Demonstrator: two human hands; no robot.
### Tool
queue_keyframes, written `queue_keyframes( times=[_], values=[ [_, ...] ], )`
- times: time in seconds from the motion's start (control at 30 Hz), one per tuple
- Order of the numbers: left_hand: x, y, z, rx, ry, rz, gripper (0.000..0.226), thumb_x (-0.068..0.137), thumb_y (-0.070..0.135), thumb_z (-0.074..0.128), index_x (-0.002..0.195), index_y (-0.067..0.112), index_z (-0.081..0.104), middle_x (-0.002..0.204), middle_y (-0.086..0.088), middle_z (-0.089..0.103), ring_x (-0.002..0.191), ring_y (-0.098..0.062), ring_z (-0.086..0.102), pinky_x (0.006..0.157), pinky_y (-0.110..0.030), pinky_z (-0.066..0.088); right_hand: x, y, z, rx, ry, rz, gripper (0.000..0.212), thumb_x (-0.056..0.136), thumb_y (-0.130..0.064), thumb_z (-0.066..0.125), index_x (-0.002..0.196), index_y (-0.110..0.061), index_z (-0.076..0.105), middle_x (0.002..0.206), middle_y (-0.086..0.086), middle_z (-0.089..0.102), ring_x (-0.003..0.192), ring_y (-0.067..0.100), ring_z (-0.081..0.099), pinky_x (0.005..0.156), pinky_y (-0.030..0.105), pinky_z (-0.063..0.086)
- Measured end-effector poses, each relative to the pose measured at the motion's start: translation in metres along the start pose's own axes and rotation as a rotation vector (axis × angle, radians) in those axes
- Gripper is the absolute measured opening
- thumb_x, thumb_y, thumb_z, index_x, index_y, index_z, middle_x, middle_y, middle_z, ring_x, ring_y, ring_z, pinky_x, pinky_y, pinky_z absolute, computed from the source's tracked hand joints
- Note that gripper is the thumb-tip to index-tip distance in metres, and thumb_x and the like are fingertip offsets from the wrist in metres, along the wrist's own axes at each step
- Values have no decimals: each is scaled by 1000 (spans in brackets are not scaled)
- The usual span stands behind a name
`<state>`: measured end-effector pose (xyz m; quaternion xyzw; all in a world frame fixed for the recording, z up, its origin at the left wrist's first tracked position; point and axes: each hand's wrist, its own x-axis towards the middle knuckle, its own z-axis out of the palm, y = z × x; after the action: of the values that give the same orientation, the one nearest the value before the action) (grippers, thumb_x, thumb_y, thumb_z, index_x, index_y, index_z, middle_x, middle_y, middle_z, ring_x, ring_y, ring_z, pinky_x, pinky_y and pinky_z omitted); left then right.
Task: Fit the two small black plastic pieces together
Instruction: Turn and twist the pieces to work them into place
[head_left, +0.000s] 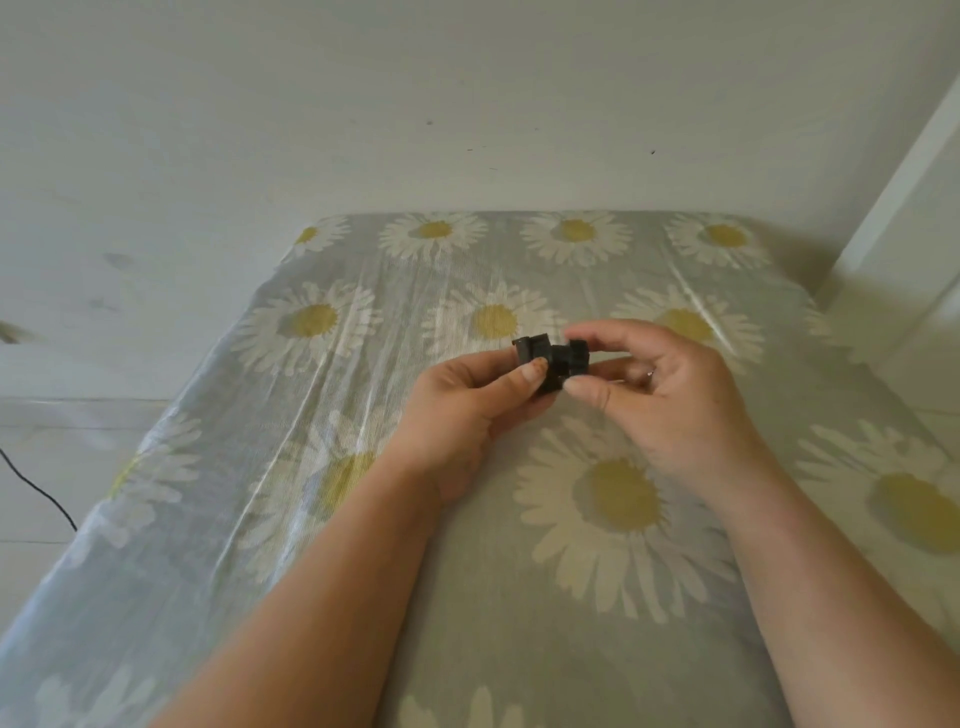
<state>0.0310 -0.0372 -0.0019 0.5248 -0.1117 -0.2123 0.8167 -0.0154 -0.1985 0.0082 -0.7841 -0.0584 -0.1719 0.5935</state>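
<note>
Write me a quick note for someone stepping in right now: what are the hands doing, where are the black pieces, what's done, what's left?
Left hand: pinching the left piece, thumb on its front.
Right hand: pinching the right piece between thumb and fingers.
Both pieces are held in the air above the daisy-print cloth, touching each other in the middle.
Done: both picked up and brought together.
Left: I cannot tell whether they are fully seated; press them home and check.

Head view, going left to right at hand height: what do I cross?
Black cable on the floor → left hand → left black piece → right black piece → right hand, all above the daisy-print cover.
</note>
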Motion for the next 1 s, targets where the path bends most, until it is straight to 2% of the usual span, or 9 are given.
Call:
queue_keyframes(
  times=[0.07, 0.17, 0.3, 0.4, 0.47, 0.53, 0.7, 0.9, 1.0],
  values=[
    [-1, 0, 1, 28, -4, 12, 37, 69, 12, 65, 103, 0, 67, 95, -12, 74, 91, -19, 70, 81, -23, 54, 0, 0, 0, 3, 35, -4, 38, 77, -8, 74, 94, -41, 72, 88, -2, 75, 69, 17, 70, 64, 20, 53],
    [-1, 0, 0, 97, 5, 30, 40, 67, 15, 67, 105, 4, 67, 97, -10, 74, 96, -21, 69, 87, -27, 53, 2, 1, -3, 62, 41, 14, 36, 77, -7, 74, 95, -37, 71, 90, -12, 75, 71, 9, 72, 66, 15, 51],
    [-2, 2, 0, 152, 12, 50, 38, 66, 14, 68, 104, 6, 68, 94, -6, 75, 93, -17, 70, 83, -25, 54, 3, 2, -4, 118, 60, 56, 30, 72, -5, 78, 88, -30, 72, 88, -9, 76, 74, 14, 73, 69, 22, 56],
    [-3, 2, 0, 181, 22, 52, 29, 74, 5, 67, 103, 7, 68, 95, -6, 75, 91, -17, 70, 83, -25, 54, 3, 2, -4, 153, 77, 61, 32, 68, -2, 79, 81, -31, 75, 84, -9, 77, 73, 12, 73, 68, 21, 55],
    [-3, 1, 1, 176, 27, 50, 32, 71, 7, 68, 103, 7, 68, 96, -7, 75, 92, -18, 70, 83, -25, 54, 3, 3, -4, 171, 83, 72, 30, 66, -3, 80, 80, -30, 75, 82, -8, 77, 71, 13, 73, 66, 20, 55],
    [-4, 0, 1, 165, 27, 52, 38, 65, 14, 70, 102, 8, 69, 95, -7, 75, 92, -19, 70, 81, -24, 54, 3, 2, -3, 221, 87, 97, 24, 63, -10, 81, 81, -24, 75, 79, -4, 77, 67, 17, 73, 63, 21, 55],
    [-3, -2, 2, 165, 12, 76, 37, 63, 17, 71, 100, 12, 71, 98, -8, 75, 95, -21, 69, 83, -26, 54, 3, 0, -3, 272, 89, 134, 27, 59, -22, 77, 84, -15, 71, 69, 2, 76, 57, 17, 72, 54, 20, 55],
    [-3, -2, 3, 197, -1, 94, 39, 64, 19, 71, 103, 12, 70, 100, -9, 74, 95, -21, 69, 81, -24, 53, 3, 0, -4, 274, 93, 162, 23, 59, -34, 78, 73, -17, 73, 66, 7, 74, 54, 20, 71, 51, 21, 55],
    [-4, -2, 3, 220, -8, 99, 41, 65, 19, 71, 105, 11, 69, 100, -8, 74, 94, -19, 70, 80, -23, 53, 2, -2, -5, 269, 86, 186, 28, 59, -43, 78, 68, -16, 73, 65, 8, 74, 52, 22, 70, 48, 22, 54]
  ],
)
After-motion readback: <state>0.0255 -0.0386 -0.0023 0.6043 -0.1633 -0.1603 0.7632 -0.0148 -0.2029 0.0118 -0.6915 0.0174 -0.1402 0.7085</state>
